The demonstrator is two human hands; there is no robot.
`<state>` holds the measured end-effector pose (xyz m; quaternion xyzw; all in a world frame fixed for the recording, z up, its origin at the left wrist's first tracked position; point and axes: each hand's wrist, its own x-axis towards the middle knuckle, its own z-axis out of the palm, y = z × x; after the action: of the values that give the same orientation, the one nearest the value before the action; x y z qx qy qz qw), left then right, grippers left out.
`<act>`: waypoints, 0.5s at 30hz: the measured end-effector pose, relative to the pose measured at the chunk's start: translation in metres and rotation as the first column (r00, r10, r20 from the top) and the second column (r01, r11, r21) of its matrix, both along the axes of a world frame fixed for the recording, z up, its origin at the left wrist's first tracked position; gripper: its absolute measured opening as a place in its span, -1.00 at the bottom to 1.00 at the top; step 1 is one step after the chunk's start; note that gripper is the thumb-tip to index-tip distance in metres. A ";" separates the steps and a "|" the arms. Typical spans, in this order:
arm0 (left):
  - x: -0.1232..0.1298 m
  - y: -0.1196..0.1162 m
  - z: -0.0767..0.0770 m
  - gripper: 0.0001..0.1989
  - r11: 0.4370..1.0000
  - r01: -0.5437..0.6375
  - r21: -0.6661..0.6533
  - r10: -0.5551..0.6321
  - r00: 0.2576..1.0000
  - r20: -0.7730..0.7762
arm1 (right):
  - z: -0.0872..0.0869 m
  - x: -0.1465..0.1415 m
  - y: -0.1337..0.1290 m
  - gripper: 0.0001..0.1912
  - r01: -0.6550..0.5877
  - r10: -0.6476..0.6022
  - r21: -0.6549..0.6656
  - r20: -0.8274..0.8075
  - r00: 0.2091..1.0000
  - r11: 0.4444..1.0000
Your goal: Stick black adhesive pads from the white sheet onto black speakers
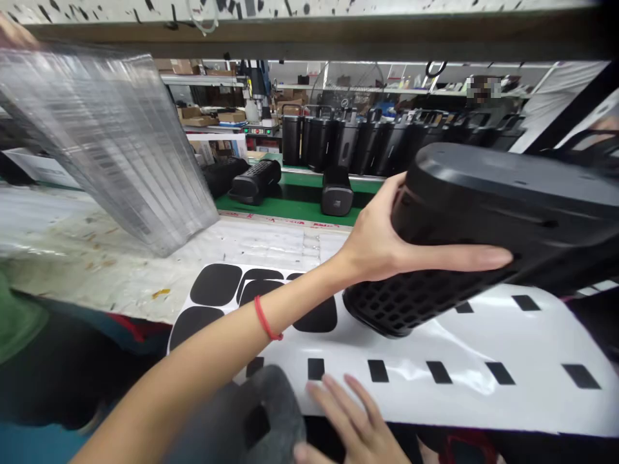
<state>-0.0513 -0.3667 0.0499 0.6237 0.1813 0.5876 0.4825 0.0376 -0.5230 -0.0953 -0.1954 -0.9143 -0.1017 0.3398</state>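
My left hand (382, 238), its arm with a red band crossing from the lower left, grips a black speaker-like housing (483, 219) with a perforated lower side. The housing is tilted over a white sheet (532, 386) bearing small black squares. Larger black rounded pieces (216, 284) lie at the sheet's left end. My right hand (345, 419) is at the bottom centre, fingers spread over the sheet's front edge. Beside its thumb is a blurred dark grey rounded object (278, 412) with a black square on it; whether they touch is unclear.
Another person's hand (17, 32) is at the top of a stack of clear plastic trays (111, 142) on the left. Behind the bench, a green conveyor (294, 203) carries black housings (337, 193). A shelf edge (309, 45) runs overhead. Someone in green is at the left edge.
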 end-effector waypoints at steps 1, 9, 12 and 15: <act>0.000 0.001 0.002 -0.22 1.000 -0.009 -0.006 0.009 1.000 0.008 | 0.000 0.014 0.006 -0.72 0.027 -0.027 0.006 0.007 1.000 1.000; -0.011 -0.001 0.048 -0.46 0.995 -0.023 0.097 0.018 0.999 0.049 | -0.002 0.014 0.069 -0.08 0.170 -0.142 -0.221 0.139 0.980 0.960; -0.016 0.002 0.058 -0.47 0.984 -0.062 0.167 0.055 0.997 0.046 | 0.009 0.010 0.072 0.06 0.084 -0.051 -0.256 0.131 0.990 0.963; -0.019 0.010 0.054 -0.41 0.976 -0.078 0.204 0.070 0.997 0.043 | 0.019 0.019 0.052 -0.38 -0.022 0.003 -0.261 -0.074 0.997 0.965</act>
<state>-0.0700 -0.3563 0.1042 0.6524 0.1341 0.6318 0.3965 0.0567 -0.4706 -0.0762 -0.2364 -0.9079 0.0295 0.3450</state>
